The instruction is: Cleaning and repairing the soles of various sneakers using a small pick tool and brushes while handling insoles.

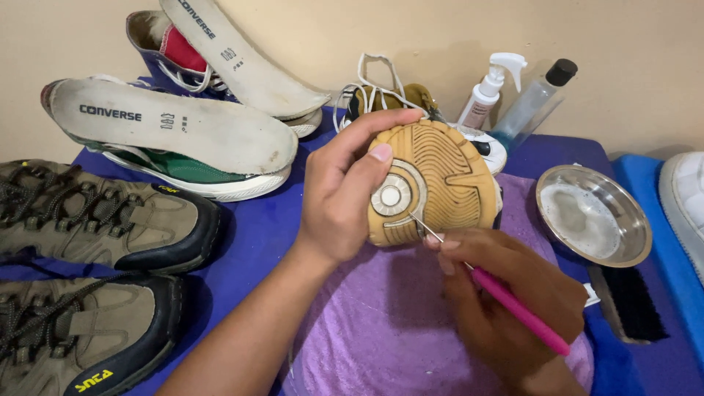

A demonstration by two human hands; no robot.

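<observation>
My left hand [345,194] grips a shoe [440,180] turned sole-up, showing its yellowish grooved sole with a round grey disc. Thumb and fingers wrap the shoe's left side. My right hand [506,304] holds a thin metal pick with a pink handle [517,308]; its tip touches a groove of the sole just right of the disc. Both hands work above a purple towel [381,323].
Two brown hiking shoes [95,220] lie at the left. Sneakers with pale insoles [176,128] on top sit at the back left. A spray bottle [488,92], a clear bottle [532,103], a metal bowl of foamy liquid [594,216] and a black brush [631,304] stand at the right.
</observation>
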